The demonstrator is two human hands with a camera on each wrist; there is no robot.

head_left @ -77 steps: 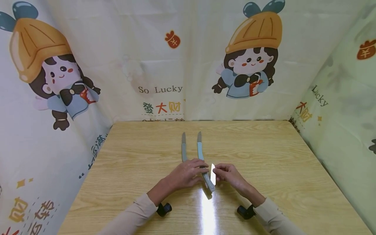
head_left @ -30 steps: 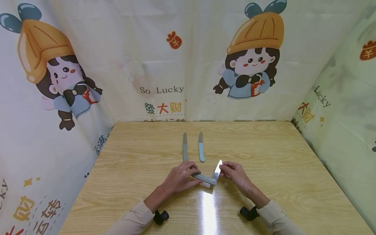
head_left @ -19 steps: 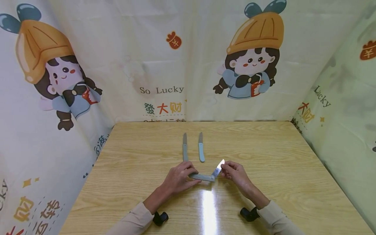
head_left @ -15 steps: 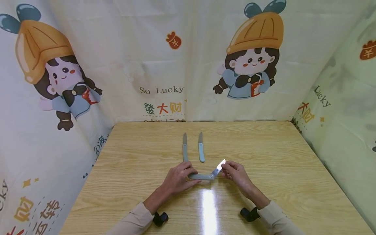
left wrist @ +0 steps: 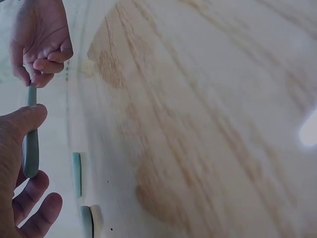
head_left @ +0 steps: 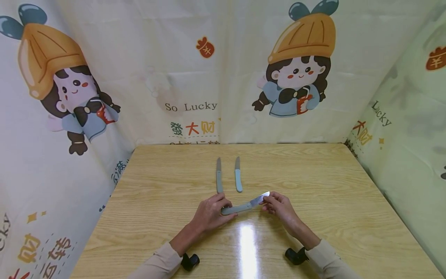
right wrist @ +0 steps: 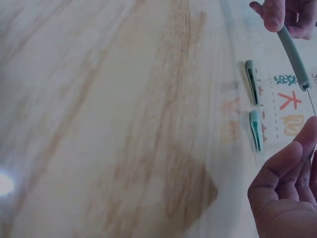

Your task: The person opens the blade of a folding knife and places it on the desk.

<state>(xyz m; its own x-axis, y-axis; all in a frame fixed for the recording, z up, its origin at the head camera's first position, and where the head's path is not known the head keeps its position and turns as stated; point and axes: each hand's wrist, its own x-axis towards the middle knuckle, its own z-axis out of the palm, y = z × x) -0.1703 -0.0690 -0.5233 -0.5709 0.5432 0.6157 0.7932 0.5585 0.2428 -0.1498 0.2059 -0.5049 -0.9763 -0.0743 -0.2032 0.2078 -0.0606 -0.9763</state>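
Observation:
A folding knife (head_left: 239,209) with a grey-green handle is held just above the table between both hands. My left hand (head_left: 210,212) grips the handle's rear end between thumb and fingers. My right hand (head_left: 280,208) pinches the shiny blade (head_left: 258,199) near its tip. Blade and handle stand almost in one line, with a slight bend at the pivot. In the right wrist view the blade shows edge-on as a thin line below the handle (right wrist: 293,55). Beyond the hands lie a grey folding knife (head_left: 219,181) and a light blue folding knife (head_left: 238,180), both unfolded.
The wooden table (head_left: 167,170) reaches back to a printed curtain (head_left: 237,77), which also hangs along both sides. A bright light reflection (head_left: 248,248) shows on the tabletop near the front. Black wrist cameras (head_left: 190,262) sit on both wrists.
The blade has swung out from close beside the handle to nearly straight. My right hand moved right with the blade, while my left hand shifted left and turned the handle sideways.

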